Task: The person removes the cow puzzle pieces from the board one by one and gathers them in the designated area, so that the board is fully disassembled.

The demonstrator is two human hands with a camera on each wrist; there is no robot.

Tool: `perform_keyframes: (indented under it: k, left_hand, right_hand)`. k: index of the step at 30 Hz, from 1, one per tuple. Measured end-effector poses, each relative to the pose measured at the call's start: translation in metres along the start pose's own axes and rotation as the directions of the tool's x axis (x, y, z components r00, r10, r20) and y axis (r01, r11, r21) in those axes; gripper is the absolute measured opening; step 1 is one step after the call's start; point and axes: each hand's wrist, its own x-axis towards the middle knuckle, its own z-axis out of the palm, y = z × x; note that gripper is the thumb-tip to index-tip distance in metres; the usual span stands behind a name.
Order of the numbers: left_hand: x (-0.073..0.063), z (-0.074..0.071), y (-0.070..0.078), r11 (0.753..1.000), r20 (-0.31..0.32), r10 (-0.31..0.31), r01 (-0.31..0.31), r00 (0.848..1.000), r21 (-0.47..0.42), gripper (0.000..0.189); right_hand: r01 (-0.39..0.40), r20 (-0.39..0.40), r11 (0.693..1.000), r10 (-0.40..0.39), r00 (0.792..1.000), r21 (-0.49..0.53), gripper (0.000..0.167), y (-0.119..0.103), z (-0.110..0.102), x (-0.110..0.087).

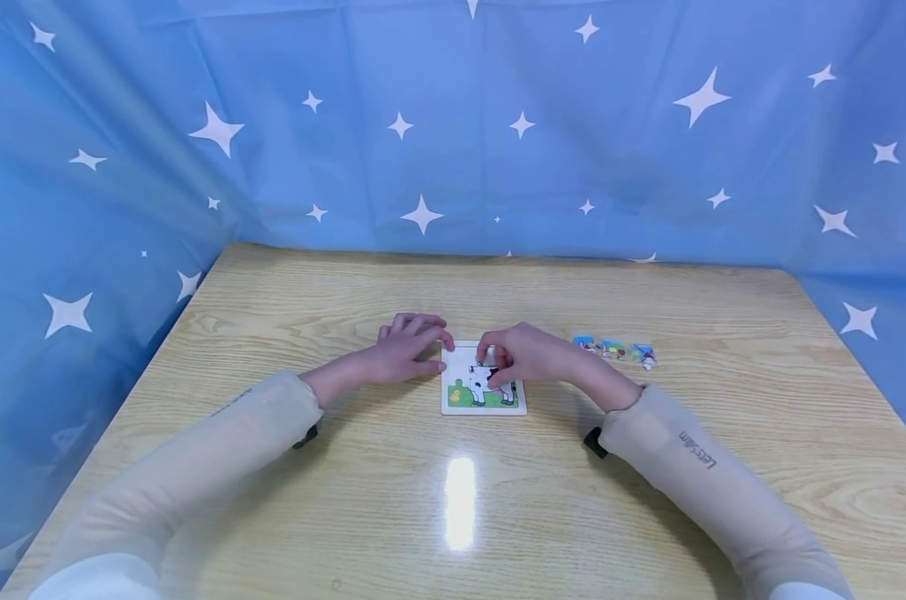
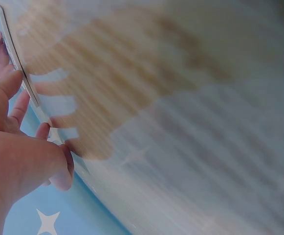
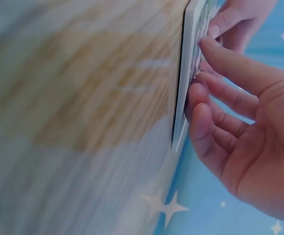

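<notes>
A square puzzle board point(image 1: 456, 357) with a white frame lies mid-table. Its lower part shows a cow point(image 1: 483, 385) on green grass and a yellow duckling; the upper left is plain white. My left hand point(image 1: 406, 352) rests at the board's left edge, fingers spread and thumb near the frame. Over the upper right of the board, my right hand point(image 1: 531, 353) pinches a puzzle piece point(image 1: 480, 362) between thumb and fingers, against the board. Most of that piece is hidden by the fingers. Seen edge-on in the right wrist view, the board point(image 3: 186, 73) lies flat under the fingertips.
Several loose colourful puzzle pieces point(image 1: 616, 350) lie right of the board, beyond my right wrist. The wooden table point(image 1: 332, 500) reflects a bright light near the front. A blue curtain point(image 1: 453, 167) with white stars hangs behind and at the sides.
</notes>
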Motion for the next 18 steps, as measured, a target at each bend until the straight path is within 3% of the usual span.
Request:
perform_keyframes:
  k: [18]
  left_hand:
    - [-0.0017,-0.0001,0.0024,1.0,-0.015,-0.004,0.004,1.0,0.0,0.029]
  right_hand:
    - [-0.054,0.009,0.997,0.055,0.998,-0.054,0.03,-0.0061,0.0006,0.003]
